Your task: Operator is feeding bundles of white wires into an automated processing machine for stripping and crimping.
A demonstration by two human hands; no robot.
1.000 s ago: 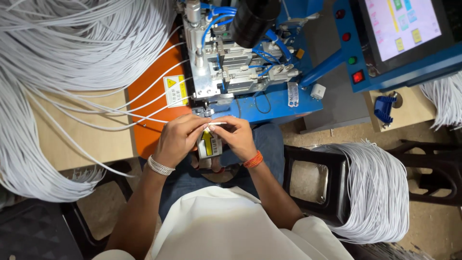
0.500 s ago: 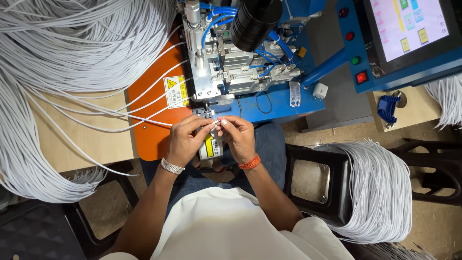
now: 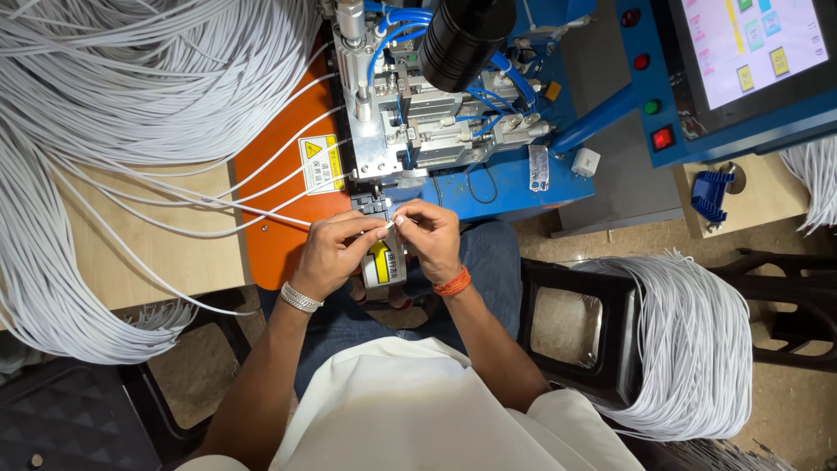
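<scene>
Pinching the white cable end (image 3: 391,223) between both hands just below the blue machine (image 3: 488,174), we hold it lengthwise left to right; left hand (image 3: 336,253) and right hand (image 3: 429,237) fingers closed on it, equally near.

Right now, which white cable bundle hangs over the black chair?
The combed bundle right of the person, draped across the black chair; the other big mass sprawls over the wooden table.

The cable end (image 3: 391,224) pinched between both hands' fingers (image 3: 377,228) is too small to make out.
</scene>
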